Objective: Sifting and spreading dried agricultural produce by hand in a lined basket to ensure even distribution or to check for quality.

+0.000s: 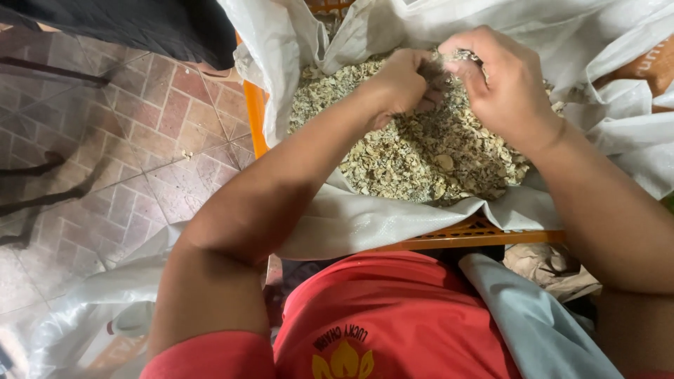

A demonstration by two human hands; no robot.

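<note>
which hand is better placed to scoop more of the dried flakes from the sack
Probably the left hand: it sits low, its fingers curled down against the flake pile. The right hand is raised higher, its fingertips pinching a small clump, so it looks occupied.

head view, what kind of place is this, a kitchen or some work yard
Probably an informal sorting spot in a yard or workshop, not a kitchen. A white woven sack lines an orange plastic crate full of flaky dried bits, set over a worn tiled floor, with both hands working in the pile.
</note>
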